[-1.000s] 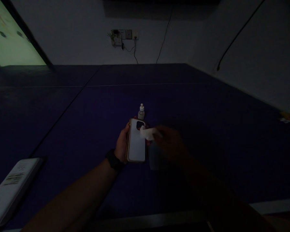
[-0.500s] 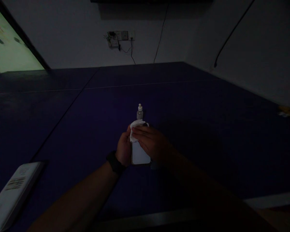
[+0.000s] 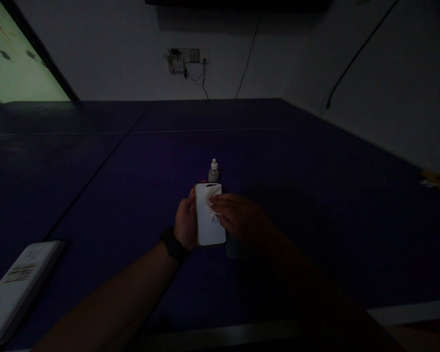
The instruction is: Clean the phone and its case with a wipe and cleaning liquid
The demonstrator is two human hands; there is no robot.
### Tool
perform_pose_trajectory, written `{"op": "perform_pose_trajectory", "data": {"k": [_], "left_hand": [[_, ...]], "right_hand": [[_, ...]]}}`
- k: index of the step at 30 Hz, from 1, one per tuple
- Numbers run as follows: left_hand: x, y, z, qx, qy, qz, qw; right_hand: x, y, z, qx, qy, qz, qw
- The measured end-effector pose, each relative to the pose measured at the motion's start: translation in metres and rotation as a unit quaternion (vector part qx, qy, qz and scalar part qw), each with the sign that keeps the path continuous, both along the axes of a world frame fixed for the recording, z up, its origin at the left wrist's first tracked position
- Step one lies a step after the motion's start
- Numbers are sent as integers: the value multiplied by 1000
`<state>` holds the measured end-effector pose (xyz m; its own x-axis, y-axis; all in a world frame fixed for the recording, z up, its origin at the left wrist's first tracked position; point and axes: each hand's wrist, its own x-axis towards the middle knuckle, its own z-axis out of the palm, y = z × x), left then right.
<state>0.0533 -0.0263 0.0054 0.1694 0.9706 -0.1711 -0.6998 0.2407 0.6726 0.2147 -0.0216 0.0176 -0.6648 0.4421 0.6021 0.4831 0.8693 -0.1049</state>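
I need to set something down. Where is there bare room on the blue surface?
Bare surface shows between the white box and left hand, and from the bottle back to the wall. Crowded: the middle, where the left hand holds a phone, the right hand a cloth on it, beside a dim flat thing.

The back of the phone [image 3: 207, 231] looks smooth and flat; I cannot tell if it is glass or plastic. The wipe [image 3: 210, 192] seems soft and creased, like thin paper or cloth. The small bottle [image 3: 213, 175] is see-through, and its cap looks like plastic. The wristband [image 3: 173, 244] appears matt. The table [image 3: 161, 171] has a dull, even surface.
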Motion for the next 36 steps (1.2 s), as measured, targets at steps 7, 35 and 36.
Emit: {"op": "perform_pose_trajectory", "data": {"k": [7, 35, 36], "left_hand": [[0, 3, -1, 4, -40, -43, 998], [4, -14, 2, 182, 17, 117, 976], [4, -15, 1, 186, 18, 116, 976]], "right_hand": [[-8, -5, -1, 0, -17, 84, 996], [-14, -1, -22, -58, -79, -4, 995], [-15, -2, -22, -48, -108, -4, 993]]}}
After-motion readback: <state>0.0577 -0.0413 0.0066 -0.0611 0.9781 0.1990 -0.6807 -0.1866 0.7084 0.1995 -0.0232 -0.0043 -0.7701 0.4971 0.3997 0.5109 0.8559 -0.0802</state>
